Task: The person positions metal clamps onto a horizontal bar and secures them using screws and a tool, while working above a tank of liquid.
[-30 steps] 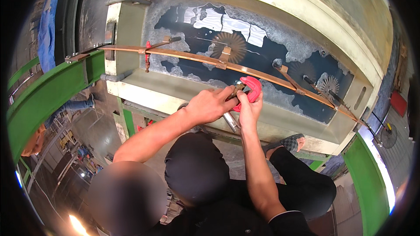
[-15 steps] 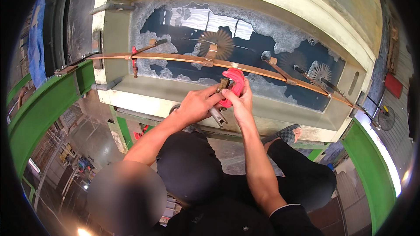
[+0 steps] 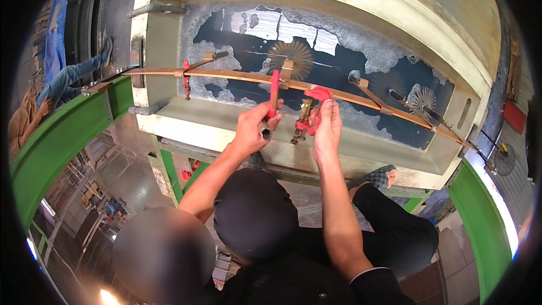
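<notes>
My right hand (image 3: 326, 135) is closed round a red C-clamp (image 3: 322, 95) with a worn, brass-coloured screw hanging down beside the fingers. The clamp is held just in front of the copper-coloured bar (image 3: 237, 74) that spans the tank. To its left, my left hand (image 3: 254, 127) grips a tool with a red handle (image 3: 275, 87) pointing up. A hollow metal tube end (image 3: 265, 131) shows by the same fingers; whether it belongs to that tool I cannot tell. A second red clamp (image 3: 187, 82) sits on the bar further left.
Dark liquid with grey foam (image 3: 243, 51) fills the pale tank (image 3: 372, 161). Toothed discs (image 3: 291, 59) hang at the bar on brackets. Green beams (image 3: 62, 121) flank both sides. Another person (image 3: 53, 87) is at the far left. A fan (image 3: 502, 155) stands at the right.
My hands have moved apart, and the red handle now points up in the left one. The clamp has turned, showing its screw. Another person has come into view at the left.
</notes>
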Demonstrator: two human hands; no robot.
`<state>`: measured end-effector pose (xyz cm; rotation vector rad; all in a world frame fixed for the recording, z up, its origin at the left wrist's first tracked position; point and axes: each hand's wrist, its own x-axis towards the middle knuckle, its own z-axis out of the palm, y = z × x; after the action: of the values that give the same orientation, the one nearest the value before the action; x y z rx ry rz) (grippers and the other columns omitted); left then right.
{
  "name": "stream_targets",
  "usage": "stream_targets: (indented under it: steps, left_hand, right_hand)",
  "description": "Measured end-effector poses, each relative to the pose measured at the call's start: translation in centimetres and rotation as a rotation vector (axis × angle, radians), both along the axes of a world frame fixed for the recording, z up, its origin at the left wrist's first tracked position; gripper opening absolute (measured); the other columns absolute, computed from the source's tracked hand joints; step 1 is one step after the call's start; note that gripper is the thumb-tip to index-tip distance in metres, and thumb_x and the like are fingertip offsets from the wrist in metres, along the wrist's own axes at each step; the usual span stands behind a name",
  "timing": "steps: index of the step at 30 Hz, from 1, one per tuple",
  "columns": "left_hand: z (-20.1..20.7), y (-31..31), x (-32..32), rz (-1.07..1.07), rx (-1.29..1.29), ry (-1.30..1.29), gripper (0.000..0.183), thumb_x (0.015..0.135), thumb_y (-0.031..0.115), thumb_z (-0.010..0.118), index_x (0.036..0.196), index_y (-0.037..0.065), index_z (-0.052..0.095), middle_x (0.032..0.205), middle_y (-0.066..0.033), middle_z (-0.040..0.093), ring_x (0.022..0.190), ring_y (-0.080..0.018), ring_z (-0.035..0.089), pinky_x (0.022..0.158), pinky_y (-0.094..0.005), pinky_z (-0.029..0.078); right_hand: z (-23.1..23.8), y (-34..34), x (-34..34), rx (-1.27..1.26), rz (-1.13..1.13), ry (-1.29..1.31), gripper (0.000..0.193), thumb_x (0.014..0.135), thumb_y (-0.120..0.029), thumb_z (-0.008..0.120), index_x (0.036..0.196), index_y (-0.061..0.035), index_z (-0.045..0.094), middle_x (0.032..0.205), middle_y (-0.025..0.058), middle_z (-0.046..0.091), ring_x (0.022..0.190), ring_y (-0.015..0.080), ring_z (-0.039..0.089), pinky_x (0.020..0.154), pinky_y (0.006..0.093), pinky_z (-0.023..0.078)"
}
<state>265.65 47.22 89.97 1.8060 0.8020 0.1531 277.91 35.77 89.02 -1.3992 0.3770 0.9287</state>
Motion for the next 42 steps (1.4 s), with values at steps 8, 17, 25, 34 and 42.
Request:
stream_targets:
  steps: [8,17,25,34,42]
  left_hand:
    - [-5.1,0.1,-1.7,0.139,-0.112,0.031,0.016,0.088,0.004,0.06,0.102,0.004,0.054,0.098,-0.01,0.068,0.065,-0.0122,0.06,0.06,-0.0289,0.049]
    - [-3.0,0.7,-4.8,0.047,0.199,0.254,0.059,0.073,-0.013,0.052,0.128,0.008,0.048,0.125,-0.0148,0.058,0.093,-0.0271,0.067,0.077,-0.0349,0.054]
    - [5.6,-0.2,7.9,-0.344,-0.255,0.085,0.032,0.089,0.015,0.063,0.118,0.002,0.058,0.113,-0.0151,0.057,0.074,-0.0162,0.062,0.06,-0.0304,0.051]
    - [2.3,-8.3,14.0,-0.406,-0.404,0.317,0.039,0.09,0.032,0.062,0.113,0.001,0.058,0.11,-0.0129,0.047,0.09,-0.0164,0.056,0.059,-0.0285,0.054]
    - [0.7,-13.4,16.0,-0.159,-0.515,0.243,0.025,0.093,0.02,0.059,0.104,-0.002,0.054,0.09,-0.0058,0.058,0.075,-0.0101,0.06,0.059,-0.026,0.055]
  right_hand:
    - [0.1,-1.7,0.4,-0.075,0.02,-0.051,0.041,0.095,-0.048,0.049,0.108,-0.0092,0.053,0.078,-0.0033,0.052,0.065,0.003,0.045,0.055,0.0195,0.039]
    - [-0.5,-2.6,0.9,-0.107,-0.086,-0.046,0.048,0.098,-0.05,0.038,0.107,-0.0069,0.056,0.075,-0.0015,0.049,0.065,0.0067,0.045,0.058,0.0242,0.042]
    - [1.7,-1.2,1.5,-0.09,-0.224,-0.081,0.033,0.098,-0.035,0.048,0.11,-0.0046,0.046,0.095,0.0056,0.063,0.076,0.0082,0.058,0.062,0.0226,0.049]
    - [2.2,-7.4,4.5,-0.053,-0.324,-0.13,0.037,0.099,-0.03,0.046,0.121,-0.0014,0.038,0.1,0.0103,0.062,0.083,0.0105,0.059,0.067,0.0227,0.049]
    - [1.0,-11.4,6.9,-0.07,-0.291,-0.206,0.035,0.097,-0.023,0.051,0.121,0.0017,0.044,0.1,0.0141,0.065,0.083,0.0125,0.063,0.065,0.0227,0.052]
